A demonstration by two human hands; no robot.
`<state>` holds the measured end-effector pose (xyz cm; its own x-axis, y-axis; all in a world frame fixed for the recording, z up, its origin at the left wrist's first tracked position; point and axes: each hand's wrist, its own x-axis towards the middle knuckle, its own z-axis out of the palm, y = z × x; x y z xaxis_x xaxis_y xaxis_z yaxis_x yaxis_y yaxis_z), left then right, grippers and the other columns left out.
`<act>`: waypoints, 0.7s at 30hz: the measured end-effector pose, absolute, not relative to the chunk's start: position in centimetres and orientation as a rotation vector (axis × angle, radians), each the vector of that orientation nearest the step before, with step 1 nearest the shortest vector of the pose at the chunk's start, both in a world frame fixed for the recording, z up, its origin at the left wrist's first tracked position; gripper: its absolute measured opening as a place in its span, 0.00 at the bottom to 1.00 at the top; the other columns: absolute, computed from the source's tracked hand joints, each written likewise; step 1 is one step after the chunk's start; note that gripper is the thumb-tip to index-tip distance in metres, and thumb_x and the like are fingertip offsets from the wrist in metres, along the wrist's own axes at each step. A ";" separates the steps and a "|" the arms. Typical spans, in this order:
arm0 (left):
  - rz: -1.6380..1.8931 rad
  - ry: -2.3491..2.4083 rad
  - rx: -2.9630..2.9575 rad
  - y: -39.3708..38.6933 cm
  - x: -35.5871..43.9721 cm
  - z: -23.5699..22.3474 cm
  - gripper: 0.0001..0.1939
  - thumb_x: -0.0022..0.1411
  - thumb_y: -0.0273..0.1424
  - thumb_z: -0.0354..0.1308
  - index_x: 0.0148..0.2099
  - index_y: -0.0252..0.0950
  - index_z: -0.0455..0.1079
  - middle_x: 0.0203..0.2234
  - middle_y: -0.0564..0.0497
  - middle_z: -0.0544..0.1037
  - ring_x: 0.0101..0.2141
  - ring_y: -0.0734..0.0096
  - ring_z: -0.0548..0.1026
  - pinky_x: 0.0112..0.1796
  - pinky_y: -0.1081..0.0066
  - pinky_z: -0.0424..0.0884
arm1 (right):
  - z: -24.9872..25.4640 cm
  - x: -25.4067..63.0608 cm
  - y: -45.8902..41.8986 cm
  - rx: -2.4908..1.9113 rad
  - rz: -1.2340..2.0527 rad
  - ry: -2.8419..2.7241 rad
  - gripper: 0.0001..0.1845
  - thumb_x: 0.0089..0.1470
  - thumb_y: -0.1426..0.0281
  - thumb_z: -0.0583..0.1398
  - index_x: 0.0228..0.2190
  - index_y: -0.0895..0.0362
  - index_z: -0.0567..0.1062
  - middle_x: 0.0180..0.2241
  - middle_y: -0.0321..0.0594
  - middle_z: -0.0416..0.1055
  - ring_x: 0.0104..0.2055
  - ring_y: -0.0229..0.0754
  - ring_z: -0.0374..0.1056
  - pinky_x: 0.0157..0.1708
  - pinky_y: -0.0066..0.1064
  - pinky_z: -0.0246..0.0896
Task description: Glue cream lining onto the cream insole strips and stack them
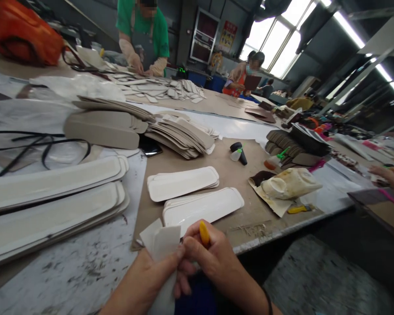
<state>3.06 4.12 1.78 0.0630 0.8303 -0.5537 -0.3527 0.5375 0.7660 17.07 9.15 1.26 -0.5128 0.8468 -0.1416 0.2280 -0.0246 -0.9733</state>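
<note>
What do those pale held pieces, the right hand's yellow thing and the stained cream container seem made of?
Pale pieces in the left hand: perhaps card or synthetic leather, matte; thin, flat and straight-edged.
Yellow thing in the right hand: probably smooth plastic, evenly bright.
Stained cream container: likely dull plastic, given its rounded, moulded shape.

A worker's left hand (pixel 156 269) and right hand (pixel 206 250) are both bare, as are the left forearm (pixel 126 291) and right forearm (pixel 244 280), seen down to the lower edge of the view. A thin, dark band (pixel 268 301), plain and narrow as a cord, circles the right forearm well above the wrist, with bare arm on both sides of it; its material cannot be made out. Deep-blue clothing (pixel 195 299) shows between the forearms, falling into shadow toward its right side; too little is visible to tell the garment's cut.
</note>
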 end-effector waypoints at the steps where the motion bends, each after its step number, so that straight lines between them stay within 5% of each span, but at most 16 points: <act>1: 0.952 1.180 0.537 4.1 3.1 1.8 0.21 0.47 0.49 0.65 0.24 0.34 0.73 0.15 0.50 0.75 0.17 0.75 0.68 0.22 0.75 0.62 | 1.1 16.6 9.2 -1.102 1.752 -1.638 0.18 0.55 0.54 0.61 0.29 0.55 0.65 0.17 0.28 0.63 0.18 0.34 0.62 0.19 0.25 0.55; 4: 0.933 1.162 0.586 4.0 3.2 1.3 0.18 0.49 0.45 0.63 0.22 0.34 0.71 0.13 0.53 0.72 0.17 0.76 0.66 0.22 0.76 0.61 | 0.8 15.6 9.3 -1.068 2.008 -1.430 0.21 0.49 0.53 0.65 0.26 0.55 0.64 0.11 0.24 0.59 0.12 0.33 0.57 0.13 0.22 0.49; 9: 0.943 1.161 0.559 3.5 3.3 0.7 0.12 0.48 0.38 0.58 0.22 0.35 0.71 0.13 0.52 0.73 0.18 0.74 0.67 0.23 0.75 0.63 | 0.9 15.6 9.0 -1.038 1.956 -1.457 0.16 0.54 0.56 0.60 0.27 0.54 0.63 0.12 0.24 0.59 0.11 0.32 0.58 0.12 0.22 0.50; 15: 1.066 1.145 0.360 2.7 3.3 0.1 0.19 0.49 0.45 0.66 0.36 0.34 0.77 0.25 0.46 0.80 0.26 0.65 0.75 0.31 0.68 0.72 | 0.7 15.7 9.2 -1.173 1.604 -1.549 0.15 0.51 0.58 0.62 0.26 0.54 0.66 0.19 0.28 0.61 0.20 0.33 0.60 0.21 0.25 0.59; 18: 1.101 1.092 0.367 2.9 3.2 -0.2 0.22 0.48 0.45 0.69 0.38 0.32 0.77 0.22 0.49 0.77 0.25 0.69 0.73 0.28 0.72 0.70 | 0.2 15.5 9.3 -1.209 1.768 -1.450 0.19 0.44 0.55 0.66 0.25 0.54 0.65 0.17 0.27 0.60 0.18 0.34 0.58 0.20 0.26 0.58; 21: 1.129 1.084 0.360 3.1 3.2 -0.4 0.20 0.47 0.43 0.70 0.34 0.31 0.76 0.22 0.49 0.77 0.25 0.71 0.71 0.28 0.73 0.68 | -0.3 15.7 9.2 -1.209 1.859 -1.440 0.19 0.47 0.52 0.62 0.24 0.54 0.65 0.15 0.28 0.60 0.17 0.34 0.56 0.18 0.27 0.55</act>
<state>3.23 3.15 -0.39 0.0167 0.8594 -0.5111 -0.5458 0.4361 0.7155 15.73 9.22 -0.27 -0.4859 0.8035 -0.3439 0.1325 -0.3212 -0.9377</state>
